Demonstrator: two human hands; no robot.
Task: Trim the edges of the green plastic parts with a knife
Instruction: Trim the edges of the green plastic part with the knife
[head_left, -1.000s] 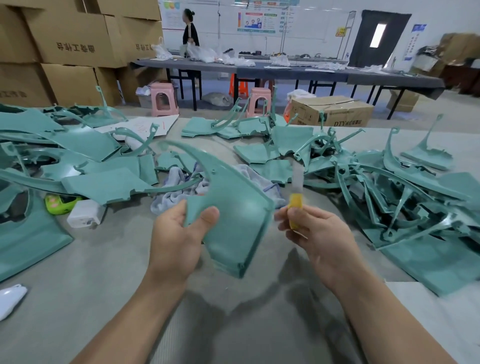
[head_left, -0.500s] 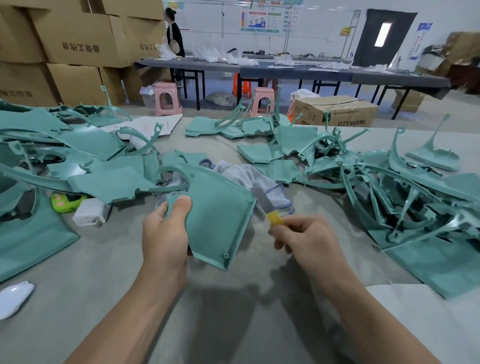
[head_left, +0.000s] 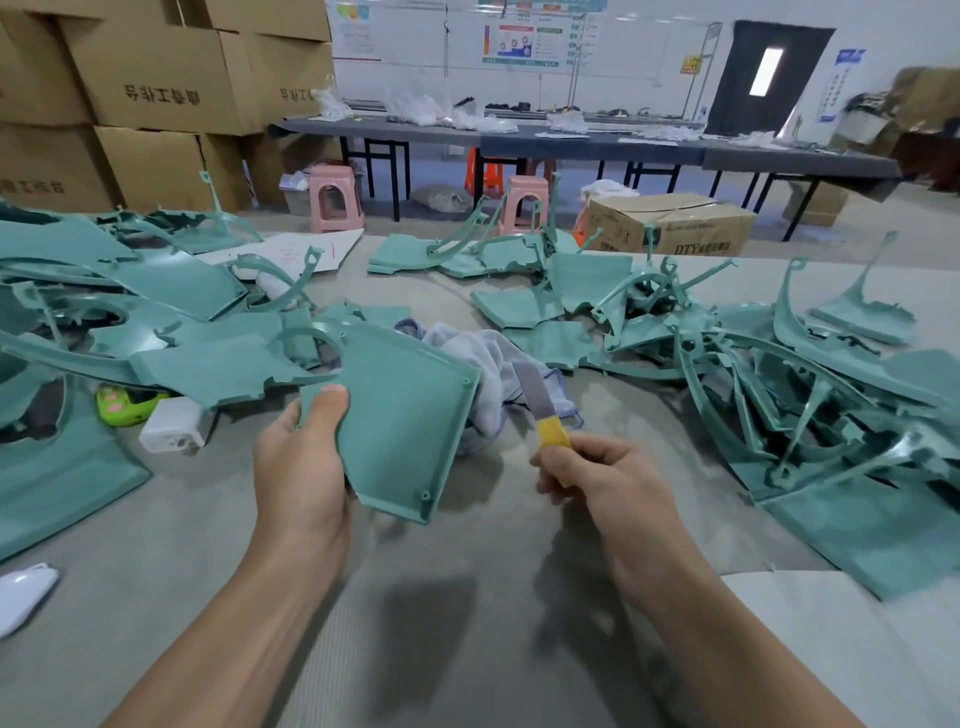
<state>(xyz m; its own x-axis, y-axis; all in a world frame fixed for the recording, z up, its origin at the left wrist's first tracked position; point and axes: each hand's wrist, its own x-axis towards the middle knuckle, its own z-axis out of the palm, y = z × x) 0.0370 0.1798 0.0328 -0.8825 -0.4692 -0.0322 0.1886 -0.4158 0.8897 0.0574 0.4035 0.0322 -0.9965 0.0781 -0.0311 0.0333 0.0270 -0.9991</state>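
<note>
The left hand (head_left: 304, 467) is gripping a green plastic part (head_left: 400, 415) at its left edge, thumb lying on the near face and fingers curled behind, and is holding the part raised above the grey table (head_left: 415, 623) with its flat panel facing the camera. The part's curved arm is extending up and to the left, and two small screw bosses are showing along its right and lower corners. The right hand (head_left: 602, 483) is closing around the yellow handle of a knife (head_left: 540, 400), fingers wrapped round it, with the grey blade pointing up and away, just beside the right edge of the part but not touching it. A crumpled pale cloth (head_left: 488, 364) is lying on the table behind the part and the blade. Heaps of further green parts are lying to the left (head_left: 156, 332) and to the right (head_left: 805, 395). A small white box (head_left: 174, 431) is sitting near the left heap. Cardboard boxes (head_left: 156, 78) are standing stacked at the far left.
</note>
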